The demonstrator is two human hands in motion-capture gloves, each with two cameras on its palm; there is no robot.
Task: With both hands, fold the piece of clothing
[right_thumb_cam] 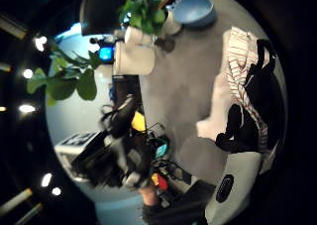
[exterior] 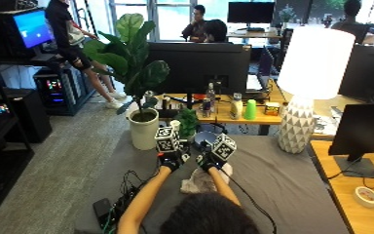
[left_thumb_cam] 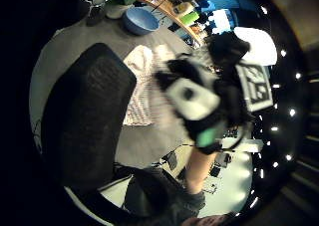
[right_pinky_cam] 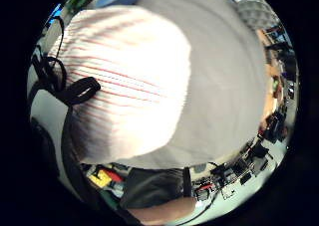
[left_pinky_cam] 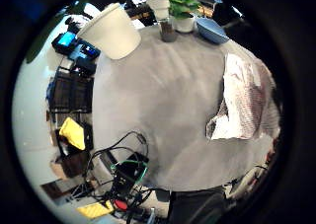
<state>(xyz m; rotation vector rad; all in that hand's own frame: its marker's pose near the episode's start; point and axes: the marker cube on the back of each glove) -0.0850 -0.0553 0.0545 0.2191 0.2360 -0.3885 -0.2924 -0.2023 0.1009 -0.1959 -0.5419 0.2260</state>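
Nearest the person, on the grey worktop (exterior: 284, 180) just beyond their head, lies the piece of clothing (exterior: 200, 183): a white garment with fine red stripes, bunched into a small heap rather than spread flat. It looks light and limp, the sort of cloth that will sag and slide on itself, so a judgement is that it is best taken by pinching an edge or two corners apart and drawing it flat before any fold.

Above the heap, the right hand (exterior: 210, 161) hovers close over the cloth; its palm views are largely filled by striped fabric (right_pinky_cam: 129, 81), which puts it near the garment, though no pinch can be made out. The left hand (exterior: 173, 160) is beside it, over bare worktop just left of the cloth, and holds nothing that shows. Whether the fingers of either hand are spread or curled cannot be told from these views.

Farther along the worktop stand a blue bowl (left_pinky_cam: 211, 29), a small potted plant (exterior: 187, 123) and a tall white pot (exterior: 143, 129); a white lamp (exterior: 304, 87) stands to the right.
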